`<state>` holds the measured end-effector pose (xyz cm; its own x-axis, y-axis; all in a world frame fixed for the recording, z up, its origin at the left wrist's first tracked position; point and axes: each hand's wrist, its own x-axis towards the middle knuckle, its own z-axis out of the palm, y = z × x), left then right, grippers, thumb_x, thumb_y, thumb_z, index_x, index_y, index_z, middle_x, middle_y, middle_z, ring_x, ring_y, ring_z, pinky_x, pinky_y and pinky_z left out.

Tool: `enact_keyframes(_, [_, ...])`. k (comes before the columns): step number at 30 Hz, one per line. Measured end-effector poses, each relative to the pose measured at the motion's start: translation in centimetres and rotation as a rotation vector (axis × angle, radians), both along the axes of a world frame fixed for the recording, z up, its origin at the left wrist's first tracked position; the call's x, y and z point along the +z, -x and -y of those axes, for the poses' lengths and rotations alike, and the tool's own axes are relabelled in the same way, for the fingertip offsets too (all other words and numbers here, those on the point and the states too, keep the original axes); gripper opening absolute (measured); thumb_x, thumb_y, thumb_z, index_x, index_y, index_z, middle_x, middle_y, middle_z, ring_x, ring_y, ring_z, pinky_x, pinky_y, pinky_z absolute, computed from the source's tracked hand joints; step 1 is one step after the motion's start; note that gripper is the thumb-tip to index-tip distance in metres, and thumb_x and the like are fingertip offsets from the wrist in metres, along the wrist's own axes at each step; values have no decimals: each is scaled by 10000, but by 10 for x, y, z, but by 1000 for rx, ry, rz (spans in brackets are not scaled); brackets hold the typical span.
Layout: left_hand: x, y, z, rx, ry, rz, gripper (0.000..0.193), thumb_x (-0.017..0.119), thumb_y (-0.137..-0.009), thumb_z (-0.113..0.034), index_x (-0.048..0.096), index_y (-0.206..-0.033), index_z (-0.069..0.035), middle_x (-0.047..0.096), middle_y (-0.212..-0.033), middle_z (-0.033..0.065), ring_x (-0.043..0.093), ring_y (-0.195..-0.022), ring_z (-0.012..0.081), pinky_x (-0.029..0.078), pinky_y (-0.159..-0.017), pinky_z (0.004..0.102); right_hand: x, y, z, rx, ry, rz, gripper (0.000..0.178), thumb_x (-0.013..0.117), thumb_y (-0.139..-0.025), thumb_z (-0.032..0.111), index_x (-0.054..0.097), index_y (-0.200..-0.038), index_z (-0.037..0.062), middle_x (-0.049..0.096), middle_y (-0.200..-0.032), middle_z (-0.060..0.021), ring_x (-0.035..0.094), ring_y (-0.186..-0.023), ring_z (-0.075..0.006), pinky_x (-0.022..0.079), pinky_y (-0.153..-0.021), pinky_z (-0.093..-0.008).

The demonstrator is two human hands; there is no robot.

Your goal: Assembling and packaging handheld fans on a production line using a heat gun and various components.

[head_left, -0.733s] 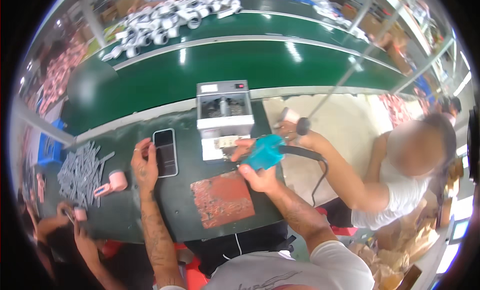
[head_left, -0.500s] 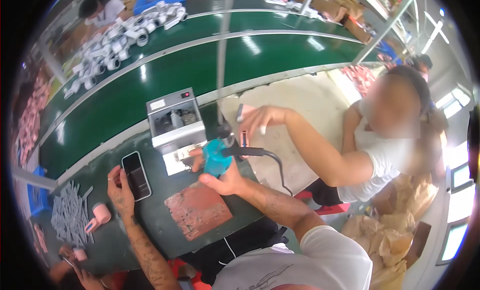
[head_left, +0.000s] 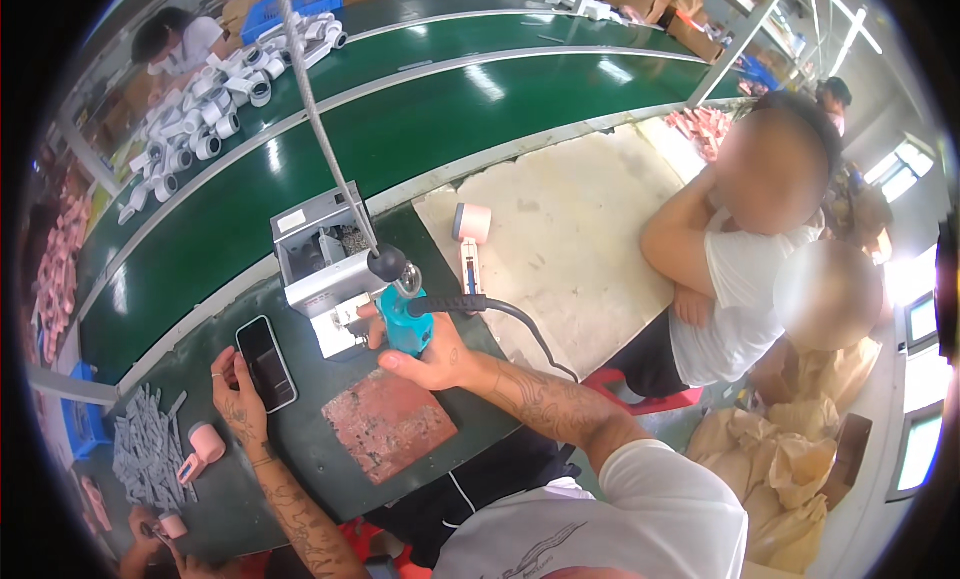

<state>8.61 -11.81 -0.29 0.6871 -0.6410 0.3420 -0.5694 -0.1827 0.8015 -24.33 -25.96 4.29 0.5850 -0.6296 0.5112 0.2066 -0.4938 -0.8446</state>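
Note:
My right hand [head_left: 440, 367] is wrapped round a teal electric screwdriver [head_left: 408, 326]. The tool hangs from a steel cable [head_left: 325, 129] and trails a black cord. Its tip is hard to make out, near the front of a grey screw feeder [head_left: 330, 269]. My left hand [head_left: 240, 404] rests on the bench with loosely bent fingers apart, beside a phone [head_left: 267, 364] with a dark screen, fingertips at its left edge. A worn reddish square pad [head_left: 388, 426] lies below my right hand. Right of the screwdriver stands a pink dryer-shaped housing [head_left: 472, 225].
Left on the bench lie a pile of grey strips [head_left: 150, 449] and another pink housing [head_left: 205, 444]. Another person's hands [head_left: 150, 534] work at lower left. A co-worker [head_left: 745, 269] sits at right. Beyond runs a green conveyor [head_left: 420, 129] bearing white curved parts [head_left: 205, 124].
The co-worker's hand has let go of the pink housing at right and drawn back to their body. My view has shifted slightly. My right hand still grips the screwdriver.

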Motion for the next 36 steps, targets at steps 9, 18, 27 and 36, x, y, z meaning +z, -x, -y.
enact_keyframes(9, [1,0,1,14,-20,-45,282,619,-1066,-216,668,-1261,-19,708,-1032,70,639,-892,149,514,-833,299,11,-5,-6,-18,-149,104,306,789,-884,323,704,-971,42,695,-982,-143,676,-876,-326,529,-795,-414])
enact_keyframes(18, [4,-1,-4,16,-19,-35,258,623,-1062,-192,674,-1252,-25,712,-1039,79,646,-902,149,521,-848,294,0,-8,-2,3,-66,133,481,801,-872,225,642,-1274,14,712,-983,-89,689,-907,-218,544,-830,-386])
enact_keyframes(27, [5,3,1,49,13,95,254,650,-1039,-177,682,-1241,-26,720,-1105,112,672,-921,202,539,-865,339,-4,-8,-7,66,-198,251,599,777,-897,264,552,-1371,-25,687,-1035,-101,660,-948,-191,535,-852,-374])
enact_keyframes(36, [71,91,-5,96,287,158,135,703,-977,-116,707,-1071,-18,687,-941,65,609,-801,157,497,-740,293,18,15,-30,-142,-304,-15,428,749,-956,242,589,-1254,-20,735,-1012,-114,697,-919,-177,554,-814,-363])
